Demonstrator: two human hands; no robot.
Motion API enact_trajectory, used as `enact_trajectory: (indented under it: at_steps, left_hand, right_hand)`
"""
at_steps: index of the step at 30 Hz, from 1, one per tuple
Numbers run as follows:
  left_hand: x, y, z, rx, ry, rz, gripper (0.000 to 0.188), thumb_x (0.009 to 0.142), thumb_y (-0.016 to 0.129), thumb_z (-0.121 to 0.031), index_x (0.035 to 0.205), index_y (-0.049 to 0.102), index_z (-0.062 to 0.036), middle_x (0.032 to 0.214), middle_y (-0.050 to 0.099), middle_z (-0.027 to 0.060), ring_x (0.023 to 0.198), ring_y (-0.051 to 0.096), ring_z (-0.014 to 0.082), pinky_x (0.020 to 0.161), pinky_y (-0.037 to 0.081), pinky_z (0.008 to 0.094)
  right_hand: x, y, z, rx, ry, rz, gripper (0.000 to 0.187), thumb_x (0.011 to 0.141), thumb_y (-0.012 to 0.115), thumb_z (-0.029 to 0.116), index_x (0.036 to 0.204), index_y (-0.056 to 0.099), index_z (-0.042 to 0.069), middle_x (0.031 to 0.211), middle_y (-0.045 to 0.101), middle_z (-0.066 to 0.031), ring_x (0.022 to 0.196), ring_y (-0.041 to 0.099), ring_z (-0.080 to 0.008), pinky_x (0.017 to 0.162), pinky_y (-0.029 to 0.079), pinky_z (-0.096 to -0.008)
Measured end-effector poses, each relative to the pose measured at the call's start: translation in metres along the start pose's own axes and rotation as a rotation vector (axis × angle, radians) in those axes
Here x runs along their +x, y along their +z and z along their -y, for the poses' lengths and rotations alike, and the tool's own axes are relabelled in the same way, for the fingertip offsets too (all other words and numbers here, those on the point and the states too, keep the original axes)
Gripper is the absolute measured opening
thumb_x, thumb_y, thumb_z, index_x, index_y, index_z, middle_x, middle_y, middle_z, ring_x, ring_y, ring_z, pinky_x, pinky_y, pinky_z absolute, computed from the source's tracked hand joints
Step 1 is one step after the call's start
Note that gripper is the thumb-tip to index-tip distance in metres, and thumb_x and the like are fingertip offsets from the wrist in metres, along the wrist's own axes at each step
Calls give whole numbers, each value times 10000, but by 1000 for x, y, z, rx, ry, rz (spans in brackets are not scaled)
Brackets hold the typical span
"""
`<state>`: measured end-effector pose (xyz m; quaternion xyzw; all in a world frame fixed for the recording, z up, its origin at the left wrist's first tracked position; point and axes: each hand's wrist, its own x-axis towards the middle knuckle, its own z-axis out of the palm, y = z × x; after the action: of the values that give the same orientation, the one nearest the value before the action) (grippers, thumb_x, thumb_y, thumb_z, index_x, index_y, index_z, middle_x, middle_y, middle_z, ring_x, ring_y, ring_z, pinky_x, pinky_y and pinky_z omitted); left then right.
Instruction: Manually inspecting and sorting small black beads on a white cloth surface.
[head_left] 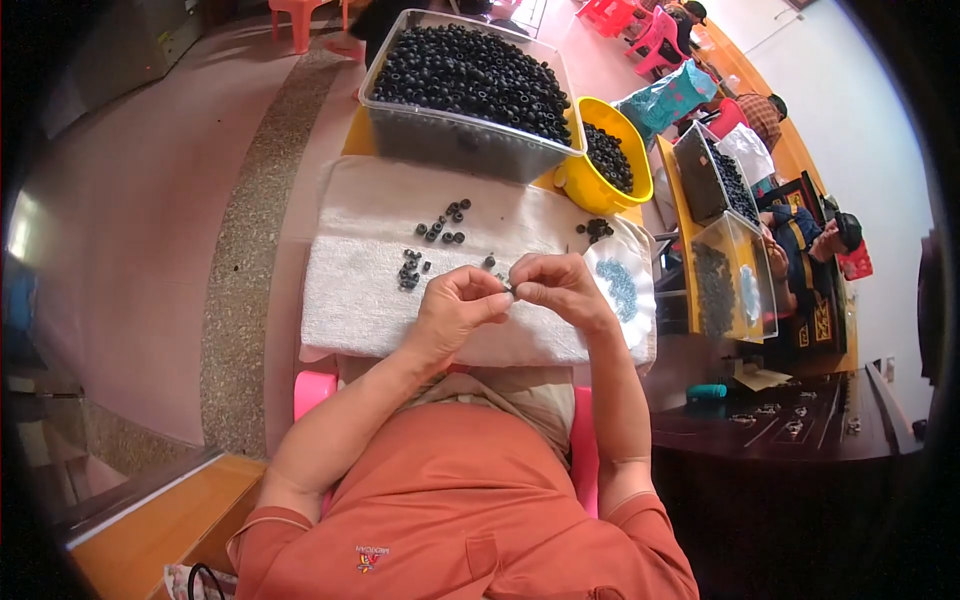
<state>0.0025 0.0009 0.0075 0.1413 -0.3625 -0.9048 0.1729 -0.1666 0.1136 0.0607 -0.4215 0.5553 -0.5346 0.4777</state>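
My left hand (455,312) and my right hand (565,290) meet above the towel-covered table, fingertips pinched together. Between them is a small dark piece, mostly covered by the fingers, so its exact kind does not show. One small black ring-shaped part (489,261) lies on the white towel (350,310) just beyond the fingers. Farther left, several similar black parts (440,233) are scattered, with a tighter cluster (409,270) nearer me. Beside my right hand, a white scalloped plate (643,270) holds small pale-blue bits (617,288). Some dark parts (597,228) are heaped beyond the plate.
A large clear bin (470,150) full of black ring-shaped parts stands at the table's far side, with a yellow bucket (590,186) of them to its right. More clear bins (735,275) sit on a neighbouring table at right, where another person (815,235) sits. A pink chair (315,390) is under me.
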Motion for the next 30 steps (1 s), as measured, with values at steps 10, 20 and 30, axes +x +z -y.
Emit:
enact_trajectory:
  at_steps: [10,20,30]
  left_hand:
    - [1,-3,0,104,16,30,133,855,727,-43,956,642,-26,893,679,45,798,650,112,735,571,264]
    - [0,-2,0,144,22,30,132,854,721,-33,955,638,-14,903,675,55,793,649,118,734,572,264]
    - [1,-5,4,120,0,49,153,862,711,-36,990,632,-12,924,681,65,840,660,125,743,572,263]
  right_hand:
    - [-4,5,-3,-7,20,-62,101,867,704,16,952,683,-34,976,650,-48,884,603,-99,765,497,-235]
    - [-5,6,-8,4,-17,-36,109,884,695,29,971,682,-35,973,646,-45,864,591,-88,735,486,-225]
    - [-8,7,-13,-38,-20,-33,132,906,681,60,995,686,-38,978,656,-54,877,594,-91,754,481,-224]
